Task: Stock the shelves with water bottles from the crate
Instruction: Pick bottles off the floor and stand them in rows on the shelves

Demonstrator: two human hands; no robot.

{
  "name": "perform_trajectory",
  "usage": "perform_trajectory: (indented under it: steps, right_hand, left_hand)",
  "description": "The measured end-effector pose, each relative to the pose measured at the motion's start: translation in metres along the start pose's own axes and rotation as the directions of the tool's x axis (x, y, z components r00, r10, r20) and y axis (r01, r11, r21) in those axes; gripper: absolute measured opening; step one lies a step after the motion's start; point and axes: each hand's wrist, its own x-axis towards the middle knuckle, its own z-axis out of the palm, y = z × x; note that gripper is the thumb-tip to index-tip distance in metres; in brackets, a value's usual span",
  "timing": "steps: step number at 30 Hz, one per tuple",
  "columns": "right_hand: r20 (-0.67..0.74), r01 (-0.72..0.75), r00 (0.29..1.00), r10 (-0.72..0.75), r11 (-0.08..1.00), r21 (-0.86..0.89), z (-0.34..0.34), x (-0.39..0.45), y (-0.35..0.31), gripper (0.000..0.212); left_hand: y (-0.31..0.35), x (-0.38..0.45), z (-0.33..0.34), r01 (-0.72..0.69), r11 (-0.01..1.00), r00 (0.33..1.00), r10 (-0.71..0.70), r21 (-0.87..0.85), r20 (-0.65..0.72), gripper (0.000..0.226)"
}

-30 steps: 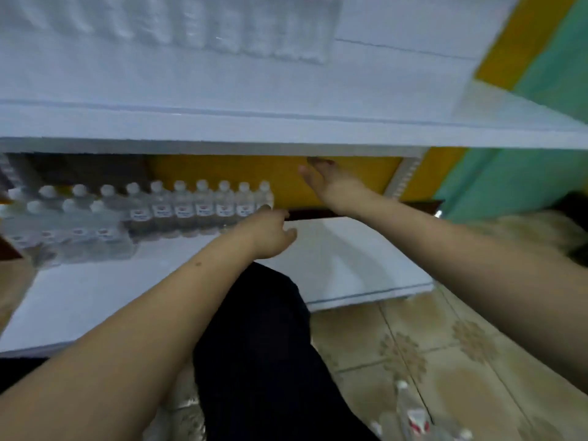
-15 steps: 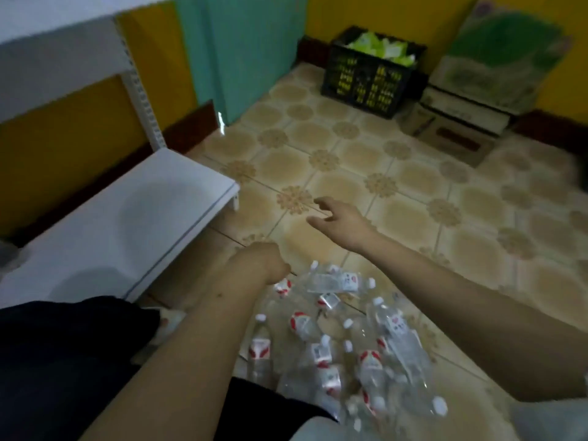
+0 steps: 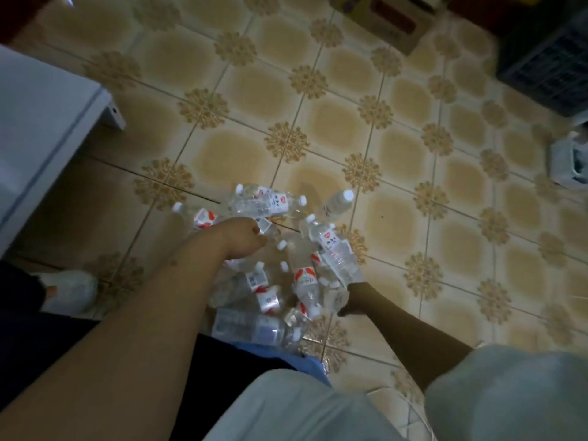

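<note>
Both hands down in a pile of water bottles (image 3: 280, 265) on the tiled floor (image 3: 334, 128). Left hand (image 3: 241, 238) curled at the top of the pile, arm stretched out long; cannot tell if holding a bottle. Right hand (image 3: 351, 302) low at the pile's right side, mostly hidden behind bottles, grip not clear. White shelf (image 3: 41, 128) far left.

left hand (image 3: 243, 237): fingers curled | right hand (image 3: 351, 302): mostly hidden, perhaps gripping
</note>
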Motion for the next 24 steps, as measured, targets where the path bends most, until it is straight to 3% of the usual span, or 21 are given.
perform_trajectory:
  steps: [4, 10, 13, 15, 20, 22, 24]
  right_hand:
    - [0.017, -0.082, 0.997, 0.080, 0.981, 0.177, 0.004, 0.008, 0.019, 0.061]
    - [0.078, -0.078, 0.995, 0.065, 0.981, 0.177, -0.032, -0.003, 0.015, 0.073]
    - [0.108, 0.066, 0.991, -0.081, 0.989, 0.136, -0.069, -0.027, 0.005, 0.071]
    - [0.132, 0.193, 0.969, -0.210, 0.972, 0.135, -0.101, -0.048, -0.004, 0.068]
    - [0.191, 0.486, 0.820, -0.539, 0.833, 0.266, -0.168, -0.100, -0.035, 0.056]
    - [0.163, 0.583, 0.744, -0.648, 0.749, 0.314, -0.188, -0.118, -0.049, 0.055]
    - [0.124, 0.634, 0.698, -0.706, 0.688, 0.353, -0.205, -0.130, -0.057, 0.053]
  left_hand:
    - [-0.002, 0.014, 0.003, 0.051, 0.999, 0.993, -0.049, -0.014, 0.106, 0.034]
    - [0.009, 0.017, 0.010, 0.013, 0.999, 0.987, -0.008, -0.031, 0.162, 0.042]
    - [0.009, 0.017, 0.013, -0.018, 1.000, 0.977, 0.016, 0.008, 0.211, 0.046]
    - [0.009, 0.014, 0.013, -0.061, 0.996, 0.962, 0.039, 0.072, 0.271, 0.062]
    - [0.013, 0.000, 0.013, -0.206, 0.977, 0.912, 0.173, 0.050, 0.373, 0.099]
    - [0.008, 0.000, 0.013, -0.234, 0.968, 0.900, 0.250, -0.090, 0.357, 0.088]
    - [0.003, -0.003, 0.010, -0.252, 0.946, 0.906, 0.305, -0.205, 0.294, 0.060]
